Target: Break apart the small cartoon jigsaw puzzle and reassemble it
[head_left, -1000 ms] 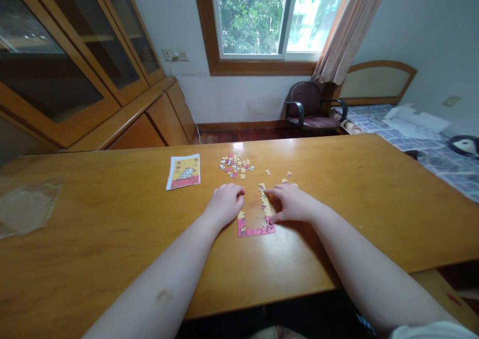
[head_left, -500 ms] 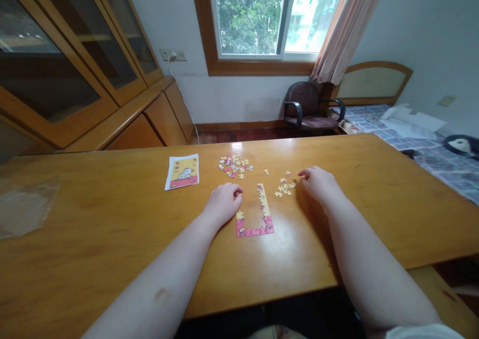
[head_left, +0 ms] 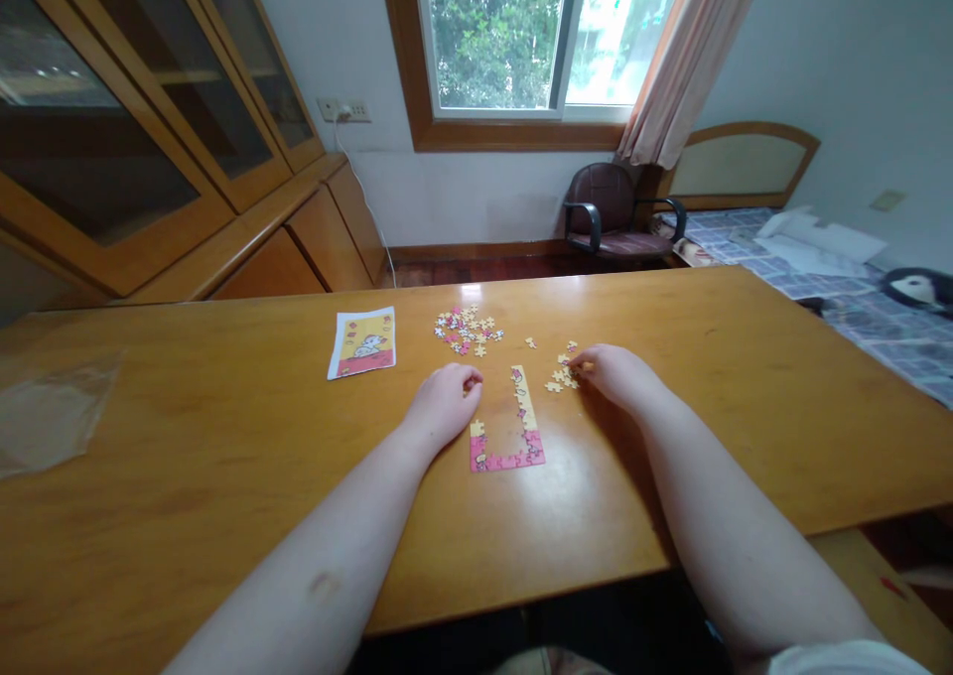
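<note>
A partly built jigsaw frame (head_left: 508, 451), pink along the bottom and yellow up the sides, lies on the wooden table (head_left: 223, 437). My left hand (head_left: 443, 403) rests curled against the frame's left side, fingers closed. My right hand (head_left: 614, 372) sits to the right of the frame, its fingertips pinched on a small yellow puzzle piece at the edge of a little cluster of yellow pieces (head_left: 562, 375). A bigger heap of loose pink and yellow pieces (head_left: 466, 330) lies further back. The reference picture card (head_left: 362, 341) lies to the left.
A clear plastic bag (head_left: 52, 412) lies at the table's far left. Wooden glass-door cabinets (head_left: 149, 129) line the left wall. A dark armchair (head_left: 614, 213) stands under the window, and a bed (head_left: 856, 278) with papers is on the right.
My right hand left the frame's right side, swung out to the right and back, and now pinches at the small yellow cluster. My left hand stayed put.
</note>
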Tool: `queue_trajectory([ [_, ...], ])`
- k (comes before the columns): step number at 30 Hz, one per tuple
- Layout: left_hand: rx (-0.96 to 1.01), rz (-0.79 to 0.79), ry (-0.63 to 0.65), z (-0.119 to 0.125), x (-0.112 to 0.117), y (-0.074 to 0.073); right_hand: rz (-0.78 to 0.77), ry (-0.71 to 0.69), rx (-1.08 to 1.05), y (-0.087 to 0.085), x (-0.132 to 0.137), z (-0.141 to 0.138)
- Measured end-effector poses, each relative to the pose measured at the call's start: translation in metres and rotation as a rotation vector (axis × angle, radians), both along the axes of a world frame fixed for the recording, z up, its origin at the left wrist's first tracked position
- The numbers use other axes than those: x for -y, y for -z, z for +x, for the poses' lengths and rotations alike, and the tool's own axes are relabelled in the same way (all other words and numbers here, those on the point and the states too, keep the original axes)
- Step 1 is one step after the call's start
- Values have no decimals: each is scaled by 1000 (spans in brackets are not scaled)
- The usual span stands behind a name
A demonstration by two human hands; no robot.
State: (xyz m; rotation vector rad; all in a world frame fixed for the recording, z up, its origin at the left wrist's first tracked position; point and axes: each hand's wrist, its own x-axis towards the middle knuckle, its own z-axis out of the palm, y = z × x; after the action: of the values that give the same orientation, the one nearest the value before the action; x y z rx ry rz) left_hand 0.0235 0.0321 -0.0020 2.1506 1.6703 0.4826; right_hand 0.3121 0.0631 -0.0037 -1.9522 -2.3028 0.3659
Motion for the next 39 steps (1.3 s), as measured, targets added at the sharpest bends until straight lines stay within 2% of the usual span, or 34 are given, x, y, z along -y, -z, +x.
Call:
queue_trajectory([
  [13,8,17,10,-1,0,1,-57,79,22,-7,3,-2],
  [18,11,24,11,-2,-1,4,32,67,6,-11,6,-2],
  [20,10,19,10,-1,-1,4,63,30,-23,-13,8,-4],
  [25,4,6,5,-1,0,2,54,-198,-129,-12,14,-20],
  [27,4,5,7,0,0,1,47,-246,-126,-11,16,-28],
  [31,1,-1,5,1,1,-1,2,-231,-95,-8,16,-36],
  [39,19,30,29,-1,-1,3,-8,-219,-206,-7,18,-37],
])
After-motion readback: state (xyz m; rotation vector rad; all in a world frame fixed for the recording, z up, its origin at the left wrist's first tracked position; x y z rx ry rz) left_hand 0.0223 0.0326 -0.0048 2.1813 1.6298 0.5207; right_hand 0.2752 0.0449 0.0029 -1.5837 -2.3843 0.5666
